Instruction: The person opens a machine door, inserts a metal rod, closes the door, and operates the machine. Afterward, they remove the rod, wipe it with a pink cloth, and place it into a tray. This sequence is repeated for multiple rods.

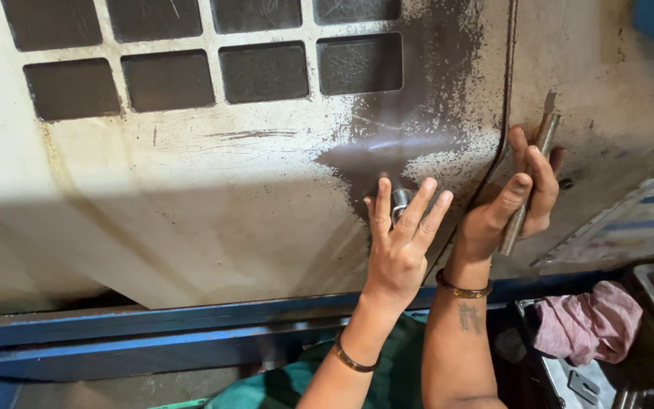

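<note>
Two hands [399, 242], two bangles [353, 360], one rod [527, 193], one pink rag [588, 322]
</note>
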`<action>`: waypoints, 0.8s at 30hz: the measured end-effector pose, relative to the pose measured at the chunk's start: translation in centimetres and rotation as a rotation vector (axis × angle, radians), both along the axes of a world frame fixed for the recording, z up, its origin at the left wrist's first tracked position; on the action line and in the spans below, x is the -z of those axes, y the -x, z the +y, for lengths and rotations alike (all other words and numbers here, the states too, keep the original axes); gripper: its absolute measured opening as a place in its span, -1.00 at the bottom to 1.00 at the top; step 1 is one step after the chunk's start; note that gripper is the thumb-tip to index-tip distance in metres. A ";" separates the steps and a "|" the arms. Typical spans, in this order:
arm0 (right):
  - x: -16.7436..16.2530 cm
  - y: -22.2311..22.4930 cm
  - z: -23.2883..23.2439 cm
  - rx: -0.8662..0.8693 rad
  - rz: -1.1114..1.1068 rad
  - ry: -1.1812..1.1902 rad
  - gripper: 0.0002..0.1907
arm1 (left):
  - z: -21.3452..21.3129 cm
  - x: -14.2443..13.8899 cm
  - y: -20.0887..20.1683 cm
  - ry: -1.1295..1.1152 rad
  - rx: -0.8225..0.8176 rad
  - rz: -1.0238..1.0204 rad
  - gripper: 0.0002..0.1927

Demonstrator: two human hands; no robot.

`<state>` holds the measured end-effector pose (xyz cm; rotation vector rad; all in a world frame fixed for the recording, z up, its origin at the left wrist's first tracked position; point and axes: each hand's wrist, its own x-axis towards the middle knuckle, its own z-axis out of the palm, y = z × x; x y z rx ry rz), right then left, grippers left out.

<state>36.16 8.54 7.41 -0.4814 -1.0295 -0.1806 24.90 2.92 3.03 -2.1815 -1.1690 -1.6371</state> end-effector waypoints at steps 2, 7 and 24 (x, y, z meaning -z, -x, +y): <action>-0.1 0.1 -0.1 0.030 -0.009 0.001 -0.54 | 0.0 0.1 0.0 -0.002 0.001 0.001 -0.37; -0.3 -0.4 -0.7 -0.034 0.015 0.037 -0.54 | 0.1 0.4 0.0 -0.009 -0.001 0.009 -0.37; -3.0 -2.5 -5.2 -0.244 -0.231 0.074 -0.41 | 0.0 0.9 0.1 0.050 0.052 -0.021 -0.37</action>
